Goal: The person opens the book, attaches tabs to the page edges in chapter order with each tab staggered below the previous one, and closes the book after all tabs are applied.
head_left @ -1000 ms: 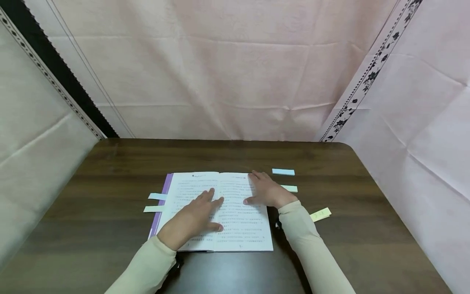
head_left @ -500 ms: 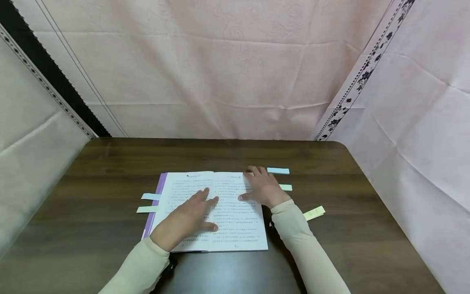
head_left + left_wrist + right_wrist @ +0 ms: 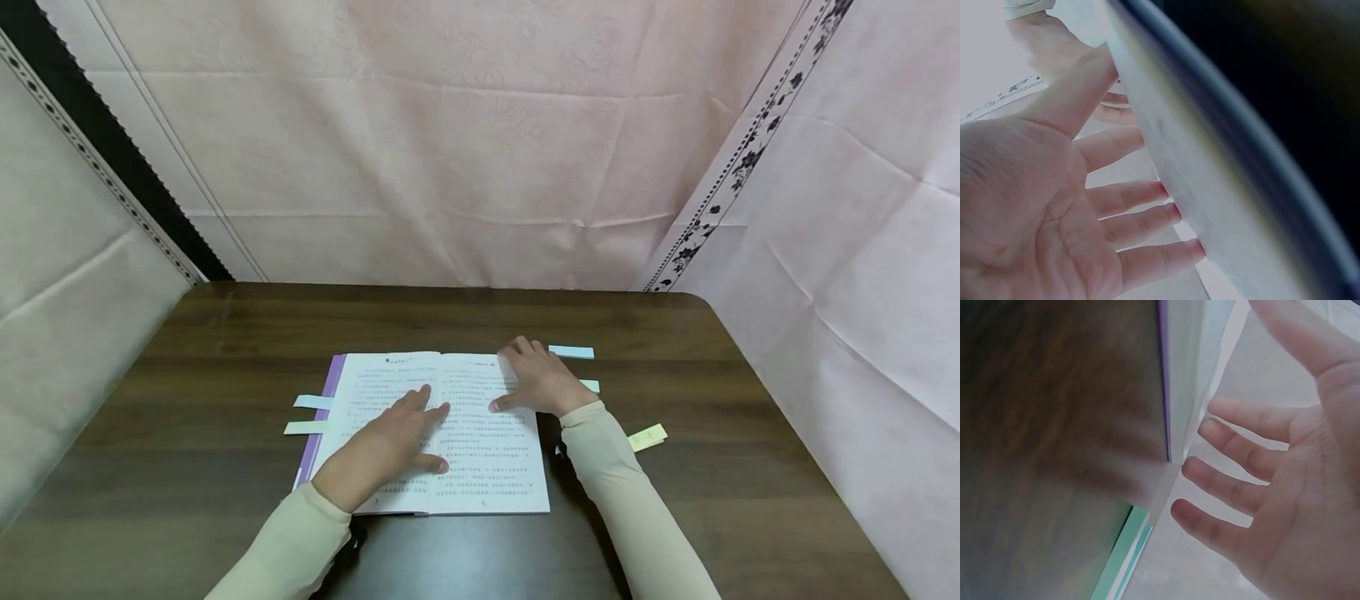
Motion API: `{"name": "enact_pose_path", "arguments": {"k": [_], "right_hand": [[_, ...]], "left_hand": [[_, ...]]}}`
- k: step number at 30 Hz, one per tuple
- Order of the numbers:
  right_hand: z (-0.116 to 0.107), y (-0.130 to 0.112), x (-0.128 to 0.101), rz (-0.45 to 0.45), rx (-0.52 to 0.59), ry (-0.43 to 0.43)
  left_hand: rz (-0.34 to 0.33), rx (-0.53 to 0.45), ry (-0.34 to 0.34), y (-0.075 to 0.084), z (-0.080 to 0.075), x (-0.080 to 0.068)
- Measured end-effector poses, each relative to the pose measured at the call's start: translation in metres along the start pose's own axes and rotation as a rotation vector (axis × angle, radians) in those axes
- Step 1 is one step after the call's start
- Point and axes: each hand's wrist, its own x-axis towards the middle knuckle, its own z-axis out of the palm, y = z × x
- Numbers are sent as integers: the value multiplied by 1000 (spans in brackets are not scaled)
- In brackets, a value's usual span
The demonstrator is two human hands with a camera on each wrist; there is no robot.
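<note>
An open book (image 3: pixel 487 458) with lines of print and a purple cover edge lies flat in the head view. My left hand (image 3: pixel 384 450) rests across its left page, fingers spread over the centre fold. In the left wrist view, the left fingertips (image 3: pixel 1194 249) touch the paper. My right hand (image 3: pixel 542 382) is at the upper right corner of the right page. The right wrist view shows its fingers (image 3: pixel 1229 481) apart and slightly bent beside the page edge, pinching nothing visible. A blue sticky tab (image 3: pixel 312 402) and a pale green tab (image 3: pixel 306 427) stick out from the left cover edge.
Right of the book, a blue sticky-note pad (image 3: pixel 572 352), a green pad (image 3: pixel 591 387), partly behind the right hand, and a yellow pad (image 3: pixel 647 437) lie on the dark wooden table (image 3: pixel 750 500). Pale cloth (image 3: pixel 450 167) hangs behind the table and at both sides.
The head view has shifted slightly. My right fingers have moved a little up toward the page's top corner. The left hand stays in place on the book.
</note>
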Motion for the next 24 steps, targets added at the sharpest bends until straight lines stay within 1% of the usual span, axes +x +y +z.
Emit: {"name": "enact_pose_path", "arguments": {"k": [9,18,24], "right_hand": [[-2,0,1,2,3,-5],[-4,-7,-3,-3,-68,43],[-1,-7,-3,-8,-68,49]], "left_hand": [[0,5,-8,0,-2,1],[11,2,3,0,-2,0],[-4,-1,-3,-1,1,-1]]}}
